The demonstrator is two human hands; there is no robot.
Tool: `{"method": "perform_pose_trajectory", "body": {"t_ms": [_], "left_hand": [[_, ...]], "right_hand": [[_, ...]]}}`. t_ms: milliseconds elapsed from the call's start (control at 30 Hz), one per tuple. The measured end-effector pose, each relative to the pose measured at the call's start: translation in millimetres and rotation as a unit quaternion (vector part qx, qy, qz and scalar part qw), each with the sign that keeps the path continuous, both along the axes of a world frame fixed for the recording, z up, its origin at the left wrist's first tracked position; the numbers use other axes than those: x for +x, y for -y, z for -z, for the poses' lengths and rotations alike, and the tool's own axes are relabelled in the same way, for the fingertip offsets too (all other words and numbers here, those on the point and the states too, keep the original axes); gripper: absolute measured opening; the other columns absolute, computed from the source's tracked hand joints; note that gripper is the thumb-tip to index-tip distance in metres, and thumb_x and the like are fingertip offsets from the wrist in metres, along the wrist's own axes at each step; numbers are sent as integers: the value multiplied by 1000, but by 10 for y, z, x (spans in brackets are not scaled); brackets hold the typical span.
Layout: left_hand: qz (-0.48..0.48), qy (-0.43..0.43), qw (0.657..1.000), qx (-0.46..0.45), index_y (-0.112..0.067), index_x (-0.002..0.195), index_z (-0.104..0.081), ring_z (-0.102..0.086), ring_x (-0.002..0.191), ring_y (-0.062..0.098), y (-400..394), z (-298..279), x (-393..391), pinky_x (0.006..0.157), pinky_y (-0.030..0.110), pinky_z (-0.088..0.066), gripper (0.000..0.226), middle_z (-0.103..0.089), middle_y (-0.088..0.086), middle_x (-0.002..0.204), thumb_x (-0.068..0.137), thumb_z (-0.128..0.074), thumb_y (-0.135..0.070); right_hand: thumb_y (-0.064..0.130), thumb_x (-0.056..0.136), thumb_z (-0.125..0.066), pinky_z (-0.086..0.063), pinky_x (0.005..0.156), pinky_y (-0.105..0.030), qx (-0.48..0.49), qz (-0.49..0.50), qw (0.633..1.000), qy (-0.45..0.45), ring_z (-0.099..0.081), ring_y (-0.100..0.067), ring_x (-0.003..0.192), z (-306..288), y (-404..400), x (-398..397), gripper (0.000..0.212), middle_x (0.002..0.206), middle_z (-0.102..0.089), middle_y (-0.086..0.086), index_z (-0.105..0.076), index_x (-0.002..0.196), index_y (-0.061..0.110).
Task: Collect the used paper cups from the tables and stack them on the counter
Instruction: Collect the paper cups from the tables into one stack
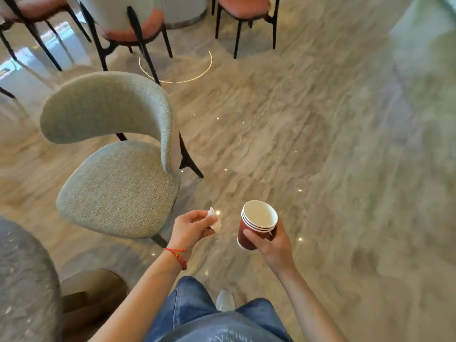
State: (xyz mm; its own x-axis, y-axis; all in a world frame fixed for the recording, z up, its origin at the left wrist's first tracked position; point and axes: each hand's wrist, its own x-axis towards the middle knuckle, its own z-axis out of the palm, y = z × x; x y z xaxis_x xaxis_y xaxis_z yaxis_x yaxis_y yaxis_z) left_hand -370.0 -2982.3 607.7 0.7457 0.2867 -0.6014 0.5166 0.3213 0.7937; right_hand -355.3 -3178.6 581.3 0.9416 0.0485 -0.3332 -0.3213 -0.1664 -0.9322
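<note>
A nested stack of red paper cups (pixel 256 224), three white rims showing and tilted toward the left, sits in the right hand (pixel 267 240), whose grip wraps the lower wall from the right with the thumb across the front. Just beside it, apart from the cups, the left hand (pixel 191 227) pinches a crumpled white napkin (pixel 214 219) in its fingertips. Both hang over the marble floor (pixel 320 144), near a grey-green upholstered chair (pixel 116 183) to the left.

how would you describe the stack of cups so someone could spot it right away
Start at the big grey-green chair on the left, then drop to the two hands just below and right of its seat. The right hand grips the stack of cups: dark red outside, white inside, nested rims showing, unlike the white crumpled tissue beside it.
</note>
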Motion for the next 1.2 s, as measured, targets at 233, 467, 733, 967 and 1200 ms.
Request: {"method": "perform_pose_trajectory", "body": {"t_ms": [233,467,733,967,1200], "left_hand": [[57,-10,998,20,-6,79,-68,-66,74,20,297,-46,798,69,26,-58,3,-68,12,81,78,-70,-7],[67,-13,997,33,-7,77,-69,-68,69,15,192,-7,1752,63,24,-56,5,-70,7,75,76,-73,-10],[49,13,999,12,-6,73,-69,-67,57,9,-138,-187,3311,51,16,-52,5,-70,2,63,77,-71,-4],[67,27,997,5,-5,70,-68,-66,58,11,-77,-490,4525,61,22,-58,8,-69,1,60,75,-71,-1],[77,21,997,6,-4,71,-66,-62,50,4,268,-945,5648,52,16,-53,8,-65,-5,51,77,-69,1]], "right_hand": [[19,66,-84,-50,74,-13,-13,64,998,-2,-64,-3,94,79,290,581,58,105,-68,4,-57,117,16],[13,67,-82,-47,69,-8,-2,79,997,0,-64,5,87,113,179,1455,53,101,-68,7,-57,112,19],[16,67,-82,-49,70,-11,9,90,996,24,-64,4,88,-53,-31,3019,49,100,-68,10,-58,108,27],[23,68,-82,-49,78,-20,24,92,995,40,-64,-1,95,-414,-5,4214,57,106,-67,6,-56,119,20],[23,67,-82,-48,81,-21,3,87,996,37,-63,-2,96,-922,306,5398,53,104,-68,7,-58,115,21]]}}
